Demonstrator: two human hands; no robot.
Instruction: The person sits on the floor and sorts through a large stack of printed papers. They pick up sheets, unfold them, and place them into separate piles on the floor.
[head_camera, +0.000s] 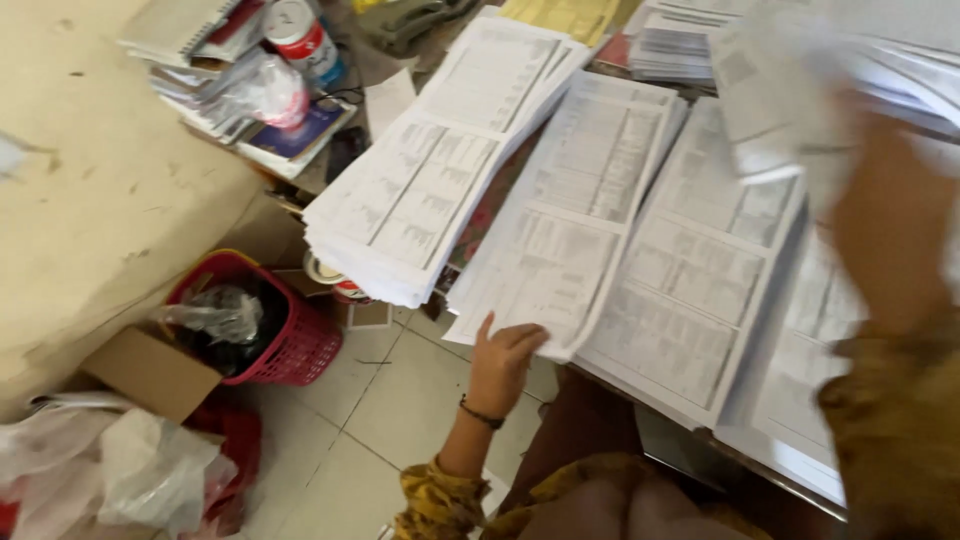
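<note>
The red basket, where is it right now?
In the head view the red basket sits on the tiled floor at lower left, beside a cardboard box, below the paper stacks.

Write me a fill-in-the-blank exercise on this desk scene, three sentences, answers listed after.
1. The left hand rests on the near corner of a stack of printed ____.
2. The basket on the floor beside the desk is ____ in colour.
3. The right hand is raised and blurred, lifting a loose sheet above the ____ of papers.

Missing words: papers; red; stacks
</note>
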